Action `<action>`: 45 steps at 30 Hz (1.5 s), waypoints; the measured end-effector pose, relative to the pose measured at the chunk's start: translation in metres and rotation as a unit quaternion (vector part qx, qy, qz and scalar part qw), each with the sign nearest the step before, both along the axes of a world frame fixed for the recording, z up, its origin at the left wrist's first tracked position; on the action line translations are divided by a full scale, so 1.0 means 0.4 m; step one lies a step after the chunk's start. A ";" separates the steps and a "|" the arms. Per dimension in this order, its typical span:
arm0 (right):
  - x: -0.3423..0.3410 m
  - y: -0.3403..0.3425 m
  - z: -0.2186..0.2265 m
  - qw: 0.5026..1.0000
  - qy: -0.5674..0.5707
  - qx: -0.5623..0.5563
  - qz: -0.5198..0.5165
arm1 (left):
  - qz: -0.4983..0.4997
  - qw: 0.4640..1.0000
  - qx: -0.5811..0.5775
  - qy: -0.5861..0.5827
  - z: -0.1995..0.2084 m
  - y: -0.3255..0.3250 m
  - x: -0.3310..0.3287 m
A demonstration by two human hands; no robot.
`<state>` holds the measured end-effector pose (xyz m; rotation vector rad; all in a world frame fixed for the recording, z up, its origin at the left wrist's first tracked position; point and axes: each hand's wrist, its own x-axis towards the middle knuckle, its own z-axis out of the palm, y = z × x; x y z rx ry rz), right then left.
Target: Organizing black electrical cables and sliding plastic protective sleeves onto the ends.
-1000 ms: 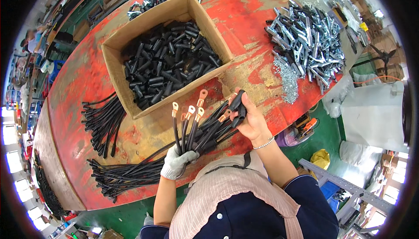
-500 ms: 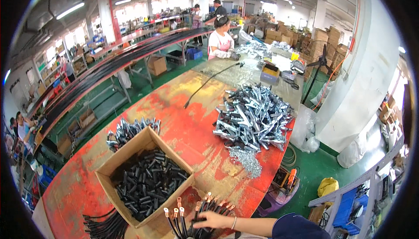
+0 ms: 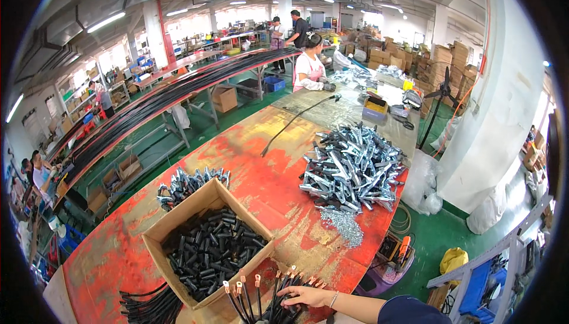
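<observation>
Over a bundle of black cables [image 3: 273, 303] with copper ring lugs at their tips, my right hand [image 3: 307, 296] reaches in from the lower right. Its fingers are stretched out and apart, touching or just above the cables; which of these I cannot tell. The cables stand upright at the table's near edge, their lower ends cut off by the picture. My left hand does not show. Left of the bundle stands an open cardboard box [image 3: 155, 252] holding many black sleeves [image 3: 216, 253]. More black cables [image 3: 151, 305] lie beside the box's near left corner.
A large heap of metal clamps [image 3: 354, 167] covers the right of the red worn table [image 3: 261, 191], with small metal parts [image 3: 344, 227] before it. A smaller clamp pile [image 3: 191, 185] lies behind the box. One cable [image 3: 290, 122] lies farther back, near a co-worker [image 3: 309, 66].
The whole view has shifted, so the scene sits lower and farther right. My right hand has moved slightly up and away over the cables.
</observation>
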<state>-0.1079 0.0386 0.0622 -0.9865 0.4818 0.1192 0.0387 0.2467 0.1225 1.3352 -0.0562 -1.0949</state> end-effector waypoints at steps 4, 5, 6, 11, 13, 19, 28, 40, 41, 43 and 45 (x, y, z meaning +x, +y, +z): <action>-0.005 -0.028 0.002 0.990 -0.001 0.061 -0.128 | -0.026 0.999 -0.016 -0.021 0.008 -0.013 -0.012; -0.001 -0.032 0.005 0.986 -0.019 0.064 -0.150 | -0.031 0.999 -0.016 -0.023 0.007 -0.012 -0.012; 0.001 -0.035 0.006 0.982 -0.038 0.065 -0.173 | -0.036 0.999 -0.016 -0.026 0.006 -0.013 -0.012; 0.056 -0.055 0.068 0.968 -0.062 0.096 -0.223 | -0.054 0.998 -0.029 -0.010 0.011 0.015 0.013; 0.055 -0.072 0.080 0.963 -0.069 0.071 -0.251 | -0.071 0.993 0.031 -0.088 0.032 -0.006 0.011; 0.057 -0.110 0.114 0.910 -0.144 0.180 -0.345 | -0.067 0.997 0.002 0.046 -0.056 0.018 0.030; 0.091 -0.068 0.175 0.903 -0.159 0.197 -0.347 | -0.063 0.997 0.015 0.046 -0.051 0.035 0.039; 0.079 -0.037 0.148 0.937 -0.095 -0.328 -0.078 | -0.099 0.995 -0.015 -0.001 0.025 -0.012 0.018; 0.080 -0.015 0.120 0.952 -0.082 -0.292 -0.034 | -0.102 0.995 0.005 -0.005 0.017 -0.003 0.015; 0.096 0.038 0.085 0.920 -0.001 -0.377 0.105 | -0.058 0.996 -0.013 -0.067 -0.027 0.001 0.013; 0.100 0.081 0.096 0.969 0.017 -0.238 0.060 | -0.016 0.996 -0.042 -0.078 -0.041 -0.003 0.013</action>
